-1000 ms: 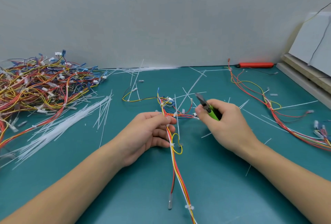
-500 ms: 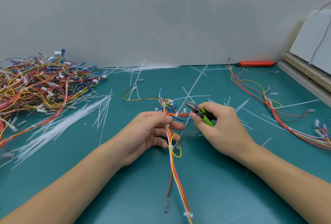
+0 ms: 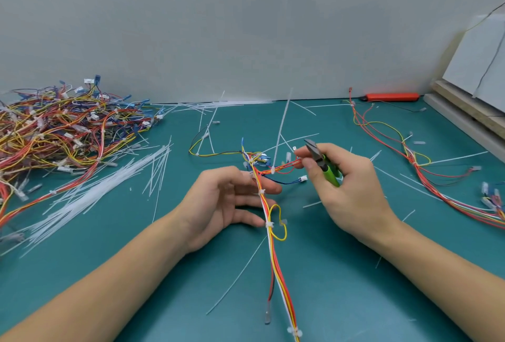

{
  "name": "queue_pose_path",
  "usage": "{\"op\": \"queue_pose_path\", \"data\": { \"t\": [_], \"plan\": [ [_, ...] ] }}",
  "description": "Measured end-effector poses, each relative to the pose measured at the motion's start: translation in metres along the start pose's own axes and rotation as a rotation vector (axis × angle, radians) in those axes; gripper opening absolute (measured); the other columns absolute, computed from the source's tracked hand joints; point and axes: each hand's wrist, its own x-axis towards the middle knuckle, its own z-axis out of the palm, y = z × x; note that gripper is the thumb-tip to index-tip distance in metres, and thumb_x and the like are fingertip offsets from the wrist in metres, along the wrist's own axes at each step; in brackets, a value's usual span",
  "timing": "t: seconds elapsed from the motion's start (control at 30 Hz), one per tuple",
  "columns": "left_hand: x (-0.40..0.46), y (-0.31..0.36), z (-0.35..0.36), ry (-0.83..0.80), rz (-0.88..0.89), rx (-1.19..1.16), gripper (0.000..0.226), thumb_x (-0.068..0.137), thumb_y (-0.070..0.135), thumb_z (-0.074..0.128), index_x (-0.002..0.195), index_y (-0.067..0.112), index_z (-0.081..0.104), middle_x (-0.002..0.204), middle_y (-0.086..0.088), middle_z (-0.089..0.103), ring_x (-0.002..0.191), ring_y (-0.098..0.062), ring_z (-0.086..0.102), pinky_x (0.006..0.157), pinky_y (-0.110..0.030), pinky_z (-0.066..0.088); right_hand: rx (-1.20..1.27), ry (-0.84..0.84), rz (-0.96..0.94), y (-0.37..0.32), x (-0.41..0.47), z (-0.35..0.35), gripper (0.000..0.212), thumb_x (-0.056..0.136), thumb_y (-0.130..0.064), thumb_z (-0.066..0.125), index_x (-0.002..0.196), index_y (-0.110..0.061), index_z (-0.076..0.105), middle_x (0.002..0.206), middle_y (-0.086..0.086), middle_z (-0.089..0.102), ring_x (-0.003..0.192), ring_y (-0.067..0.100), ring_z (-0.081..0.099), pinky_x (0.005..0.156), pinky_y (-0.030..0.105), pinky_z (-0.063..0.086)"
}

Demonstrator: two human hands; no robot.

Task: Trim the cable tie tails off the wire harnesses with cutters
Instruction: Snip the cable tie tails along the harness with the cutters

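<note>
A wire harness [image 3: 274, 254] of red, yellow and white wires runs from the bottom edge up across the fingers of my left hand [image 3: 226, 202]. That hand's fingers are spread and nearly straight, and the harness lies over them. My right hand [image 3: 344, 191] grips green-handled cutters [image 3: 323, 165], jaws pointing up and left. Its thumb and forefinger also pinch the harness's red branch [image 3: 284, 168]. A long white cable tie tail [image 3: 282, 128] stands up from that branch, just left of the jaws. Trimmed ties [image 3: 269, 224] sit lower on the harness.
A big heap of harnesses [image 3: 62, 128] fills the left of the green mat. Loose white ties [image 3: 90, 194] lie beside it. Another harness [image 3: 415, 158] sprawls at the right. An orange tool [image 3: 390, 96] lies by the wall, and boards [image 3: 470, 115] lean at far right.
My left hand's fingers have spread out from their pinch on the harness. My right hand has moved right with the cutters and taken the red branch. The tie tail now stands upright.
</note>
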Motion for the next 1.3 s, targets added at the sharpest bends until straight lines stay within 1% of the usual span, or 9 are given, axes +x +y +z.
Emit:
{"op": "queue_pose_path", "data": {
  "t": [0.17, 0.3, 0.47, 0.57, 0.77, 0.9, 0.97, 1.1, 1.3],
  "plan": [
    [0.005, 0.003, -0.004, 0.068, -0.112, 0.001, 0.058, 0.087, 0.048, 0.055, 0.11, -0.003, 0.075, 0.116, -0.027, 0.072, 0.084, -0.032, 0.073, 0.07, -0.04, 0.061, 0.061, -0.008, 0.055, 0.003, 0.0, 0.0, 0.017, 0.1, -0.009, 0.066, 0.107, -0.023, 0.073, 0.099, -0.017, 0.077, 0.101, 0.006, 0.072, 0.089, 0.012, 0.048],
    [0.007, 0.0, 0.001, 0.166, -0.092, 0.016, 0.054, 0.088, 0.043, 0.066, 0.122, 0.0, 0.064, 0.111, -0.021, 0.076, 0.081, -0.025, 0.075, 0.065, -0.034, 0.062, 0.135, -0.024, 0.082, 0.0, 0.0, 0.003, 0.018, 0.101, -0.008, 0.065, 0.104, -0.024, 0.073, 0.097, -0.016, 0.077, 0.09, 0.004, 0.071, 0.08, 0.009, 0.047],
    [0.003, 0.005, -0.002, 0.152, -0.085, -0.214, 0.036, 0.079, 0.025, 0.076, 0.109, 0.008, 0.064, 0.102, -0.018, 0.076, 0.077, -0.026, 0.074, 0.065, -0.032, 0.06, 0.183, -0.087, 0.132, 0.002, 0.0, 0.004, 0.016, 0.101, -0.01, 0.066, 0.103, -0.023, 0.074, 0.095, -0.005, 0.078, 0.079, 0.016, 0.066, 0.073, 0.026, 0.052],
    [0.002, 0.005, -0.003, 0.156, -0.089, -0.239, 0.023, 0.077, 0.016, 0.076, 0.096, 0.01, 0.066, 0.088, -0.011, 0.073, 0.071, -0.024, 0.071, 0.063, -0.031, 0.059, 0.088, -0.139, 0.092, 0.004, -0.002, 0.004, 0.018, 0.101, -0.01, 0.066, 0.103, -0.026, 0.074, 0.094, -0.01, 0.077, 0.084, 0.007, 0.068, 0.078, 0.017, 0.049],
    [0.005, -0.001, 0.002, 0.275, -0.015, -0.17, 0.021, 0.074, 0.017, 0.076, 0.092, 0.008, 0.069, 0.089, -0.012, 0.075, 0.071, -0.021, 0.072, 0.063, -0.029, 0.061, -0.254, -0.229, -0.075, 0.009, 0.0, 0.003, 0.014, 0.093, -0.012, 0.076, 0.104, -0.019, 0.073, 0.087, -0.006, 0.062, 0.081, 0.014, 0.057, 0.076, 0.026, 0.047],
    [0.006, -0.005, 0.004, 0.319, 0.034, -0.091, 0.01, 0.089, 0.015, 0.071, 0.098, 0.009, 0.07, 0.088, -0.009, 0.075, 0.073, -0.017, 0.072, 0.059, -0.025, 0.058, -0.402, -0.25, -0.021, 0.014, 0.0, 0.002, 0.016, 0.09, -0.025, 0.076, 0.105, -0.027, 0.073, 0.085, -0.013, 0.056, 0.083, 0.006, 0.054, 0.076, 0.025, 0.043],
    [0.006, -0.005, 0.005, 0.329, 0.043, -0.082, 0.012, 0.09, 0.014, 0.071, 0.1, 0.007, 0.072, 0.09, -0.009, 0.075, 0.074, -0.017, 0.072, 0.059, -0.024, 0.058, -0.468, -0.273, 0.004, 0.016, 0.0, 0.0, 0.017, 0.09, -0.033, 0.074, 0.107, -0.029, 0.072, 0.085, -0.014, 0.055, 0.084, 0.005, 0.052, 0.08, 0.032, 0.045],
    [0.005, -0.004, 0.004, 0.336, 0.048, -0.108, 0.015, 0.088, 0.013, 0.072, 0.1, 0.004, 0.073, 0.09, -0.011, 0.075, 0.075, -0.018, 0.073, 0.06, -0.024, 0.059, -0.534, -0.306, 0.031, 0.015, 0.002, -0.004, 0.019, 0.091, -0.036, 0.072, 0.109, -0.029, 0.072, 0.087, -0.011, 0.055, 0.087, 0.016, 0.053, 0.085, 0.044, 0.049],
    [0.005, -0.003, 0.004, 0.315, 0.041, -0.106, 0.02, 0.087, 0.013, 0.072, 0.104, 0.001, 0.073, 0.09, -0.01, 0.075, 0.074, -0.016, 0.072, 0.058, -0.023, 0.057, -0.509, -0.295, 0.034, 0.012, 0.003, -0.004, 0.012, 0.089, -0.03, 0.072, 0.101, -0.028, 0.071, 0.083, -0.011, 0.055, 0.083, 0.016, 0.053, 0.08, 0.041, 0.049]
  ]
}}
